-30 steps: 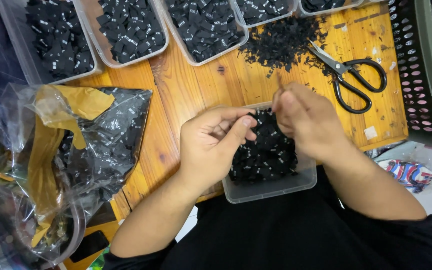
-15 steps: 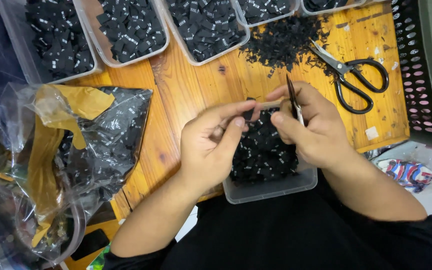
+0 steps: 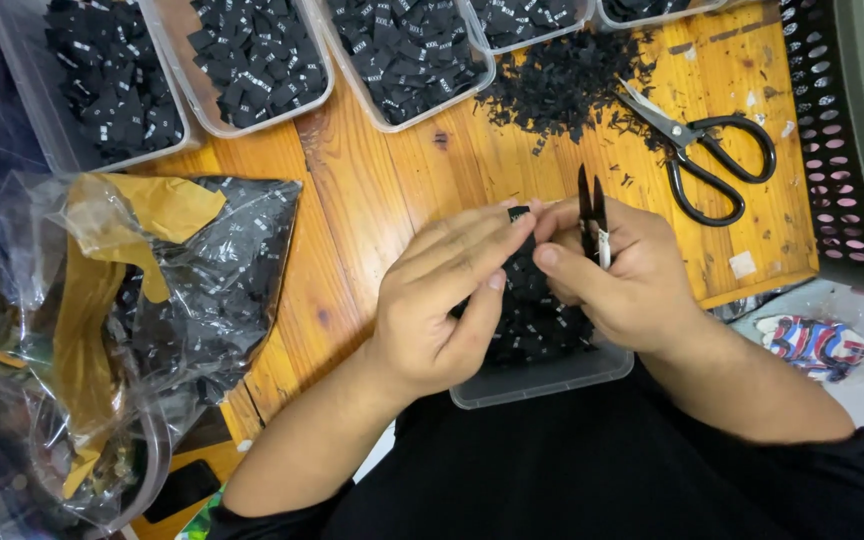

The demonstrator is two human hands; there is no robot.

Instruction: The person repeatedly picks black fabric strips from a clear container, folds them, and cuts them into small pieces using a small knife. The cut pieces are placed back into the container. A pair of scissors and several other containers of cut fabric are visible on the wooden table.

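- Since half a second ago the two hands have drawn closer, so the fingertips now meet over the far edge of the clear plastic tray of small black fabric labels [image 3: 552,375]; the small black thread snips [image 3: 592,215] stand a little more upright in the right hand than before.
- Between both hands sits a small black fabric label [image 3: 519,213], pinched at the point where the fingertips meet, above the tray and just beside the snip blades.
- Left hand [image 3: 442,300]: fingers stretched forward and pressed together, tips closing on the label from the left, thumb tucked under them.
- Right hand [image 3: 617,275]: curled around the snips, index finger and thumb reaching left to touch the label; the two blades point away from the person and stand slightly apart.
- Large black-handled scissors [image 3: 702,150] lie on the orange wooden table [image 3: 372,190], well apart from the hands, next to a loose heap of black cut scraps [image 3: 562,85].
- Along the far edge stand several clear rectangular bins of black labels [image 3: 252,60].
- To the left lies a crumpled clear plastic bag with tan tape, holding more black labels [image 3: 202,280].
- At the right edge stands a dark perforated plastic crate [image 3: 842,130].
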